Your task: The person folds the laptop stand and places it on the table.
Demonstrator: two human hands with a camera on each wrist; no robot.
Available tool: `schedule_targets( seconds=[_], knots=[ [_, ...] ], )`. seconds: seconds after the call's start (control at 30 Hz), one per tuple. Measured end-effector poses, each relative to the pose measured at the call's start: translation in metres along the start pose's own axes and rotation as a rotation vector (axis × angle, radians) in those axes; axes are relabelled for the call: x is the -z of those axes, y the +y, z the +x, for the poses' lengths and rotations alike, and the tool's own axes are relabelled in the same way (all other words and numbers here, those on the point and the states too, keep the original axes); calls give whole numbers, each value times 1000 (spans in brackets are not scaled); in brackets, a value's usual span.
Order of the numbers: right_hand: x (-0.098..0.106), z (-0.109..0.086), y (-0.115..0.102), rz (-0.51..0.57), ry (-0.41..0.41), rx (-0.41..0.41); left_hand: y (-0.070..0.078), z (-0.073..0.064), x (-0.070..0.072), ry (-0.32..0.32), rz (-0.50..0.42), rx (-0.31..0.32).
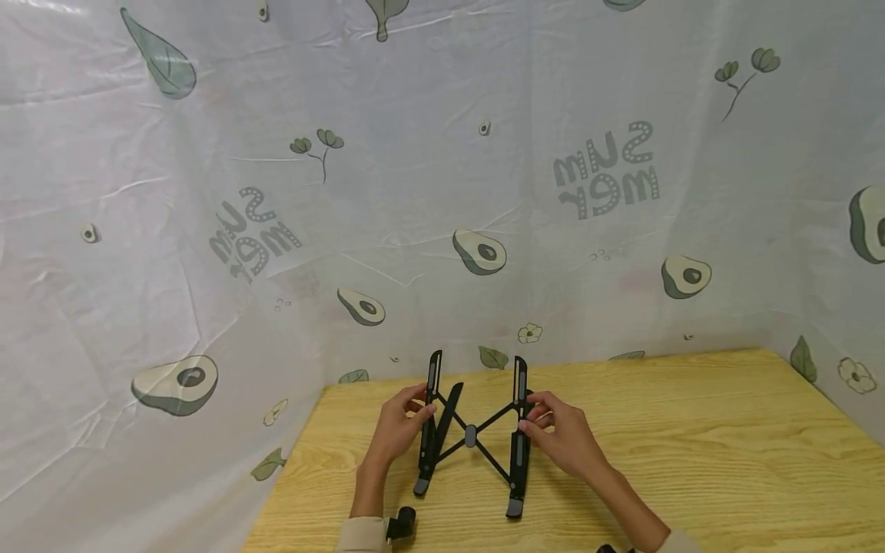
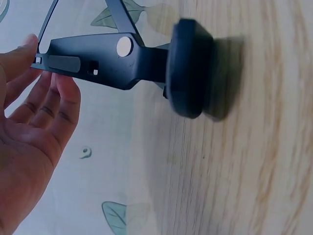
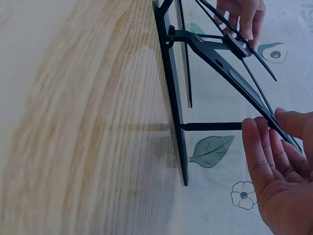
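Observation:
A black folding laptop stand [image 1: 471, 436] is unfolded on the wooden table, its crossed struts meeting at a grey hub between two raised side rails. My left hand [image 1: 399, 424] pinches the left rail between thumb and fingers. On the opposite side, my right hand [image 1: 563, 434] pinches the right rail about midway along. The left wrist view shows the rail [image 2: 110, 58] near its hinge, with thumb and fingertips of the left hand [image 2: 36, 117] at its far part. In the right wrist view, the sloping rail [image 3: 230, 73] rises from a base bar, propped by a short leg [image 3: 212, 126].
The light wooden table [image 1: 691, 445] extends well to the right of the stand. Behind it and to the left hangs a pale curtain [image 1: 415, 192] printed with avocados and leaves. A small black device [image 1: 402, 524] sits at the left wrist.

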State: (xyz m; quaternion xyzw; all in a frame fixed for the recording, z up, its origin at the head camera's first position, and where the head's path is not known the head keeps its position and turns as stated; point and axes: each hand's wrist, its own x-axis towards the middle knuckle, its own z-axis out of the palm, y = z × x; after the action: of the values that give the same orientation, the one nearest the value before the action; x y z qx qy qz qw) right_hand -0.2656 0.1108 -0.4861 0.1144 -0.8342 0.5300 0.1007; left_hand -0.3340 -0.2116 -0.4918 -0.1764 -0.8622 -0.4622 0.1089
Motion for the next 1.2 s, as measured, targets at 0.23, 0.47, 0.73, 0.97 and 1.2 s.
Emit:
schedule_targets(
  seconds=[0.23,0.47,0.73,0.97,1.2],
  knots=[
    [-1,3,-1,-32,42,-24,-1,0,2,-2,-65,25],
    [-1,5,2,45,23,-21,-3,0,3,-8,-95,50],
    [-2,7,7,142,4,-39,-6,0,2,4,-165,77],
    [-2,8,8,178,-5,-44,-4,0,2,3,-165,76],
    [-2,8,8,188,-8,-53,-3,0,0,19,-186,91]
  ],
)
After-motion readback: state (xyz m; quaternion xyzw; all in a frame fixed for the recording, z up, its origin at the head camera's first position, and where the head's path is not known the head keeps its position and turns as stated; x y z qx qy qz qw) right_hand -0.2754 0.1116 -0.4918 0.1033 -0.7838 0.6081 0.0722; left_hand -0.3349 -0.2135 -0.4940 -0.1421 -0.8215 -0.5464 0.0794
